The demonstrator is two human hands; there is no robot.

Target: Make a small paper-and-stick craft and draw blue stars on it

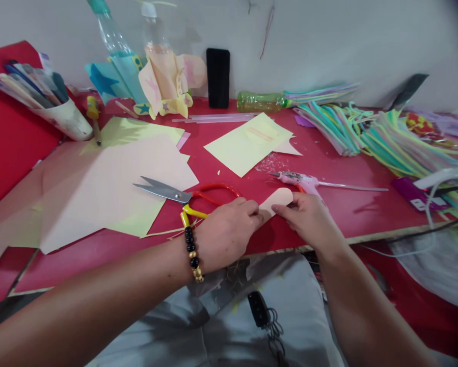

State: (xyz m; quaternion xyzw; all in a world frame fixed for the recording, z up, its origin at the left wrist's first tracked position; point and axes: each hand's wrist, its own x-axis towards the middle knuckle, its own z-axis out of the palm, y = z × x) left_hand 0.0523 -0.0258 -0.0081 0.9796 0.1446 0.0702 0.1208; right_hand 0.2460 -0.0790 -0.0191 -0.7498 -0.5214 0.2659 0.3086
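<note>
While left hand (229,234) and right hand (313,219) pinch it, pale peach paper strip (279,198), flat, round-tipped

diffuse light | soft shadows on wall (328,46) | top right corner dark

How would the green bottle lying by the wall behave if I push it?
The green bottle would probably roll, since its rounded body lies on its side. It is likely light, as its plastic looks thin and see-through.

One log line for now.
left hand, right hand: holding peach paper cutout; scissors: lying open; pink glue gun: beyond right hand
</note>
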